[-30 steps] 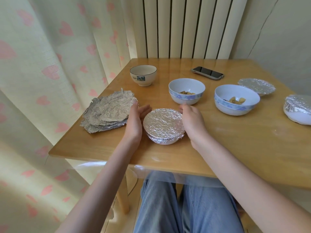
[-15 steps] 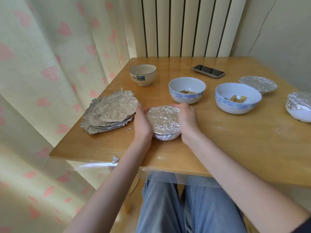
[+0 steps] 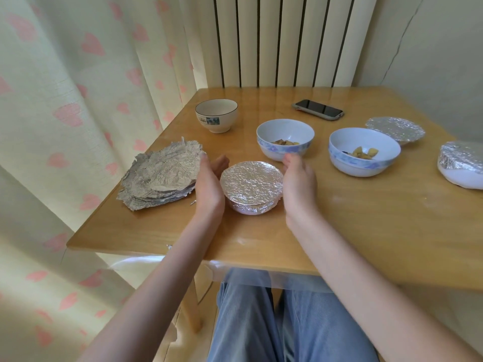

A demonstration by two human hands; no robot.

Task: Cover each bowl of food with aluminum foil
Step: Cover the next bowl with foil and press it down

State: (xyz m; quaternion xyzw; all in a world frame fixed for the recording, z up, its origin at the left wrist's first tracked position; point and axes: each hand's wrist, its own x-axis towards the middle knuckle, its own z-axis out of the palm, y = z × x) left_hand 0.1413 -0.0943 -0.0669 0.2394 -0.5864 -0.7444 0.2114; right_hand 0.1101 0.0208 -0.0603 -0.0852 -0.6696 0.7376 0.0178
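Observation:
A foil-covered bowl (image 3: 251,185) stands near the table's front edge between my hands. My left hand (image 3: 209,184) lies along its left side with straight fingers, at or just off the foil. My right hand (image 3: 298,184) hovers at its right side, fingers relaxed, a small gap showing. A stack of crumpled foil sheets (image 3: 162,176) lies to the left. Two uncovered blue-patterned bowls hold food: one in the middle (image 3: 285,139), one further right (image 3: 364,151). Two more foil-covered bowls sit at the right: a far one (image 3: 394,129) and one at the frame's edge (image 3: 461,164).
A cream bowl with a dark rim (image 3: 216,114) stands at the back left. A phone (image 3: 317,109) lies at the back of the wooden table (image 3: 366,231). A small foil scrap (image 3: 170,247) sits at the front edge. Curtain hangs left, a radiator behind.
Half a second ago both hands pressed the foil round the bowl's sides. Now they have drawn apart and opened, and the bowl's foil top shows whole.

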